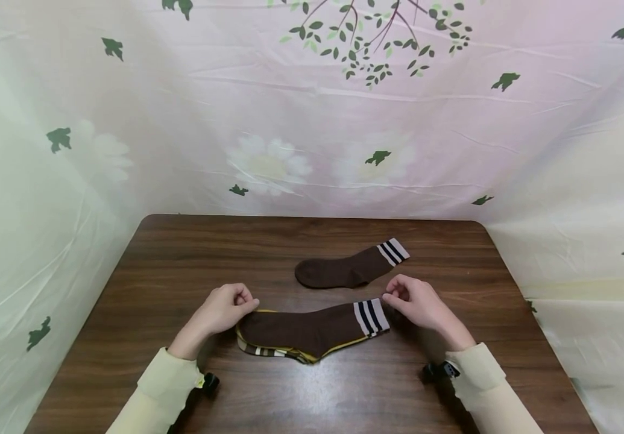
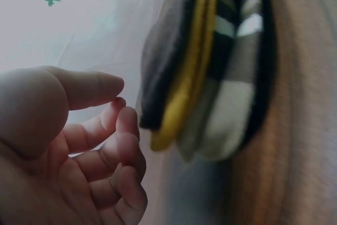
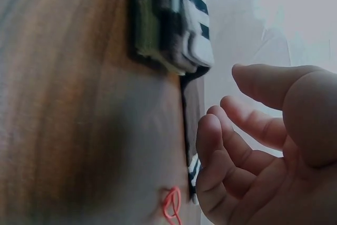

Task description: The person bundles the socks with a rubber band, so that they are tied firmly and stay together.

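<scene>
While one sock point(image 1: 333, 273) lies beyond one sock stack point(image 1: 308, 328), left hand point(image 1: 225, 308) and right hand point(image 1: 419, 302) curl loosely.

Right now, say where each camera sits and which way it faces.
Head: worn on the head, facing forward and down at the sock stack; left hand, right hand and sleeves show.
Left wrist: worn there, facing the stack's toe ends; left hand shows.
Right wrist: worn there, facing the cuff ends; right hand shows.
Both wrist views share the stack and table.
</scene>
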Demonstrator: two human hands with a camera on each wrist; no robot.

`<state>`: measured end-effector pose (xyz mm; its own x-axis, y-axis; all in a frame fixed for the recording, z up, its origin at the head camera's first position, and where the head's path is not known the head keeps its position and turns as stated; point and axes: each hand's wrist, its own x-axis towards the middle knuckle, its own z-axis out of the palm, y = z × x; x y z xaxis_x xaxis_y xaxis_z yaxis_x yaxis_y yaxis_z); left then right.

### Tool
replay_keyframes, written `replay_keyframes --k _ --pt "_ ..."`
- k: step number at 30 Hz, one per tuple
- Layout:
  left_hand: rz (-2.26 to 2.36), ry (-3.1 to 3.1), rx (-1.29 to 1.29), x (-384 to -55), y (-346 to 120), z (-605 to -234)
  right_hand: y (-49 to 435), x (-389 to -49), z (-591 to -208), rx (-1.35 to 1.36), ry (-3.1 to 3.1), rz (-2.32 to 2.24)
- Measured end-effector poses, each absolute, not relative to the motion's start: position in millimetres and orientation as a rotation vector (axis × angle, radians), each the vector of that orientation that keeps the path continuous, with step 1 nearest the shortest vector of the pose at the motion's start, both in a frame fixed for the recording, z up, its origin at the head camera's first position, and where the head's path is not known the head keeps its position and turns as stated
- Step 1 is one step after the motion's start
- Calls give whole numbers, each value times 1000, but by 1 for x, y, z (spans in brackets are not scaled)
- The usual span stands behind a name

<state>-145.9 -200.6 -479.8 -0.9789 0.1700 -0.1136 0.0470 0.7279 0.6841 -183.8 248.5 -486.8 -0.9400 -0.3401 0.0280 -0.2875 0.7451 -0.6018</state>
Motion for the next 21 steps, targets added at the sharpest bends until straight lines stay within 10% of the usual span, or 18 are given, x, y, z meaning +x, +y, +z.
replay_keyframes --k 21 --pt "1070 2630 414 -186 -145 -463 262 -227 -488 -401 2916 -995"
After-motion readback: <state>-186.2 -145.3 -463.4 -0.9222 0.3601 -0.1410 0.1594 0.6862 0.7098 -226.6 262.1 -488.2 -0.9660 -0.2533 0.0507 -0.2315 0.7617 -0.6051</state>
